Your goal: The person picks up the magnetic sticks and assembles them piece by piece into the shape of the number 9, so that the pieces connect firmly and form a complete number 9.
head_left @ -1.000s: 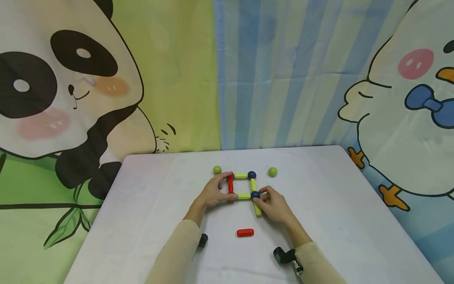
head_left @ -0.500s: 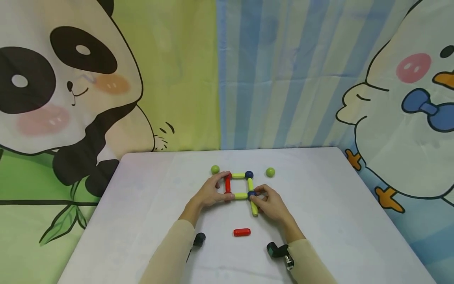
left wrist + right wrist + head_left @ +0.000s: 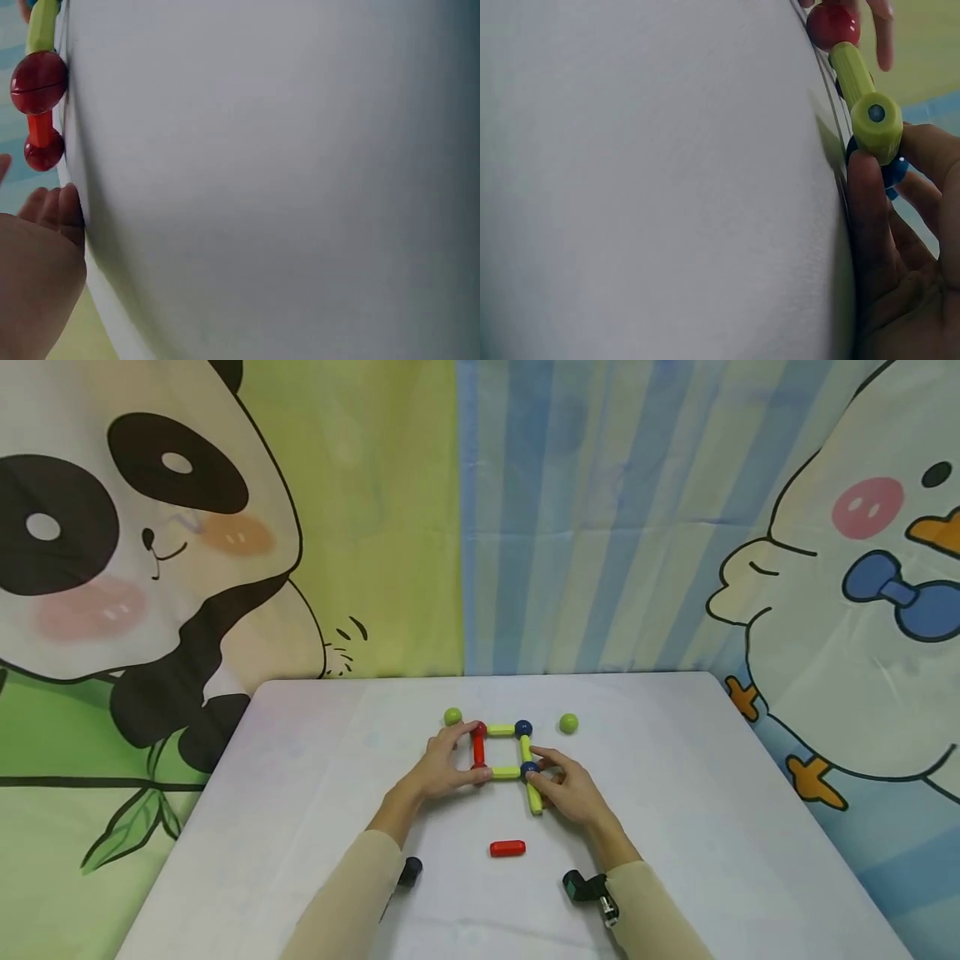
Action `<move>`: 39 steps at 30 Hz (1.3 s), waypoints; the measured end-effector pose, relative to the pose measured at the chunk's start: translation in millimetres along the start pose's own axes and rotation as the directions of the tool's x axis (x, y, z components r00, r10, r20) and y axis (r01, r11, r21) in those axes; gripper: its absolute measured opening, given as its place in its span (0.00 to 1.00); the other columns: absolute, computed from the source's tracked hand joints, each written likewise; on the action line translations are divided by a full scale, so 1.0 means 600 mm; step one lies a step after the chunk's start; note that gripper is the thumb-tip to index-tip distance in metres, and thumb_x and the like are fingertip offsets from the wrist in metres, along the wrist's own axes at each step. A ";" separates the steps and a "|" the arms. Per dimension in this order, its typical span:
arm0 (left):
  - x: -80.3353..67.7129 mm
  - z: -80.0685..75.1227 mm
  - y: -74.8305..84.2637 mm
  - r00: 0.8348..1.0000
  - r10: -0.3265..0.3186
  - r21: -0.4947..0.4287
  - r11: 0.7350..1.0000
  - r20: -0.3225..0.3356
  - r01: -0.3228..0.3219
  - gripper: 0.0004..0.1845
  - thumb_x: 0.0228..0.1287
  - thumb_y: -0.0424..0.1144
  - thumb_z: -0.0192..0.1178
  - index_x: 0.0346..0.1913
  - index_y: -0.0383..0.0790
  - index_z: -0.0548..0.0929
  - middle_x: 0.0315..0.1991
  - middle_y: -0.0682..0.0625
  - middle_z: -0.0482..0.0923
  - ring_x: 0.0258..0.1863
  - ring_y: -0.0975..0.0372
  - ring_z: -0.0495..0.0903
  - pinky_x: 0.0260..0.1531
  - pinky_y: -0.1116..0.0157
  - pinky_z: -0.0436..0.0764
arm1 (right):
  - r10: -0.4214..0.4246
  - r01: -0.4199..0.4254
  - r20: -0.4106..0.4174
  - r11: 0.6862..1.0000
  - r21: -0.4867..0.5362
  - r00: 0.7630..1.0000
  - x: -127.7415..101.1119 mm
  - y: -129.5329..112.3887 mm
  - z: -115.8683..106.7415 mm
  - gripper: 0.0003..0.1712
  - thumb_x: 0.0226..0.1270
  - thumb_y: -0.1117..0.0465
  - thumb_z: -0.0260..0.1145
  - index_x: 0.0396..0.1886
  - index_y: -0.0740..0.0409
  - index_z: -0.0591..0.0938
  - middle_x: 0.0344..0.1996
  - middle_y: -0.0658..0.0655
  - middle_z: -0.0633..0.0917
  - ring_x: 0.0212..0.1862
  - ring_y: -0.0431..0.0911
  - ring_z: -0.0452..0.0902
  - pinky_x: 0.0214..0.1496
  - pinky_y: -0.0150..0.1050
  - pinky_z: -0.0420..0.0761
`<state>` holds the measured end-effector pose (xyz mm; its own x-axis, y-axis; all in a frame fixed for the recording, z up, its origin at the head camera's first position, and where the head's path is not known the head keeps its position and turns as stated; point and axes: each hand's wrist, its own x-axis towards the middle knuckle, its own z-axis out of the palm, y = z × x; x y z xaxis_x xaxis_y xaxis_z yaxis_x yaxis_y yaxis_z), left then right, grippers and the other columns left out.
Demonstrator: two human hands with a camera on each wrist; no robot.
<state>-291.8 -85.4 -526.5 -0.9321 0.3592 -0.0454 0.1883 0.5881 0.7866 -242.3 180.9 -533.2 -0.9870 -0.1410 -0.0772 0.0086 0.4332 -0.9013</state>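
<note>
In the head view, a square of magnetic sticks and balls lies on the white table (image 3: 645,827). Its left side is a red stick (image 3: 478,748) between two red balls (image 3: 39,82); yellow sticks (image 3: 501,730) and two blue balls (image 3: 523,728) form the rest. My left hand (image 3: 435,770) holds this red side, index finger by the far ball and thumb by the near one. At the near right corner, my right hand (image 3: 572,788) pinches the blue ball (image 3: 529,768), from which another yellow stick (image 3: 879,131) sticks out towards me. My fingers partly cover that ball.
A loose red stick (image 3: 507,848) lies on the table nearer me, between the forearms. Behind the square are two green balls, one at left (image 3: 452,717) and one at right (image 3: 568,723). A printed curtain (image 3: 525,527) hangs beyond the table's far edge.
The whole table scene has shifted slightly left in the head view, loose pieces included. Both hands keep their places on the square.
</note>
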 end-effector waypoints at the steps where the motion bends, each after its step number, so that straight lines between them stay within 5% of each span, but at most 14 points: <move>1: -0.003 0.000 0.000 1.000 0.007 0.010 1.000 -0.010 -0.007 0.49 0.54 0.59 0.76 0.78 0.60 0.65 0.81 0.46 0.55 0.73 0.47 0.61 0.65 0.40 0.71 | 0.002 -0.002 0.001 1.000 0.000 1.000 0.000 -0.001 0.000 0.30 0.73 0.57 0.69 0.73 0.50 0.75 0.57 0.60 0.80 0.28 0.45 0.76 0.30 0.36 0.82; 6: -0.019 -0.003 0.007 0.998 0.057 0.056 0.997 -0.015 -0.056 0.43 0.54 0.57 0.77 0.73 0.59 0.72 0.78 0.49 0.57 0.75 0.48 0.55 0.65 0.38 0.71 | 0.022 -0.023 -0.011 1.000 -0.018 1.000 -0.002 -0.003 0.003 0.30 0.72 0.56 0.69 0.72 0.47 0.75 0.57 0.59 0.80 0.29 0.45 0.76 0.30 0.36 0.82; 15: -0.058 0.002 0.016 0.988 0.110 0.148 0.981 0.104 -0.124 0.32 0.54 0.58 0.77 0.61 0.60 0.79 0.55 0.53 0.64 0.61 0.58 0.62 0.60 0.52 0.76 | 0.034 -0.035 -0.015 0.999 -0.038 0.999 -0.001 0.000 0.004 0.30 0.72 0.55 0.69 0.72 0.46 0.75 0.57 0.58 0.80 0.29 0.45 0.76 0.29 0.36 0.81; 20: -0.074 0.006 0.023 0.975 0.160 0.162 0.969 0.156 -0.185 0.32 0.55 0.59 0.76 0.62 0.56 0.79 0.54 0.52 0.67 0.56 0.61 0.64 0.55 0.58 0.75 | 0.038 -0.038 -0.013 0.999 -0.031 0.999 -0.002 -0.001 0.001 0.31 0.72 0.55 0.69 0.73 0.45 0.75 0.58 0.57 0.79 0.30 0.45 0.76 0.30 0.37 0.82; 28: -0.079 0.011 0.024 0.972 0.152 0.197 0.962 0.180 -0.187 0.32 0.57 0.59 0.75 0.63 0.56 0.79 0.55 0.55 0.68 0.57 0.62 0.65 0.58 0.58 0.76 | 0.009 -0.007 0.043 0.999 -0.033 0.999 0.005 -0.003 -0.006 0.31 0.74 0.54 0.68 0.74 0.48 0.73 0.56 0.60 0.79 0.28 0.46 0.79 0.30 0.39 0.83; 32: -0.080 0.011 0.025 0.973 0.147 0.176 0.968 0.177 -0.179 0.31 0.59 0.57 0.74 0.64 0.54 0.78 0.56 0.55 0.67 0.59 0.62 0.65 0.61 0.56 0.75 | -0.054 0.062 0.055 0.987 -0.149 0.997 0.014 -0.005 -0.021 0.28 0.76 0.52 0.65 0.72 0.52 0.74 0.54 0.59 0.80 0.28 0.44 0.79 0.32 0.37 0.82; 39: -0.078 0.011 0.024 0.976 0.140 0.205 0.963 0.169 -0.174 0.30 0.63 0.52 0.72 0.66 0.56 0.76 0.58 0.54 0.67 0.60 0.62 0.65 0.62 0.57 0.76 | -0.181 0.132 -0.096 0.917 -0.378 0.979 0.045 -0.009 -0.059 0.25 0.75 0.55 0.66 0.67 0.54 0.78 0.62 0.59 0.74 0.36 0.46 0.72 0.40 0.39 0.75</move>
<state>-243.4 -89.0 -516.8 -0.8306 0.5555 -0.0381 0.4072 0.6526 0.6390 -274.7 206.5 -515.3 -0.9831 -0.1305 0.1284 -0.1830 0.7145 -0.6753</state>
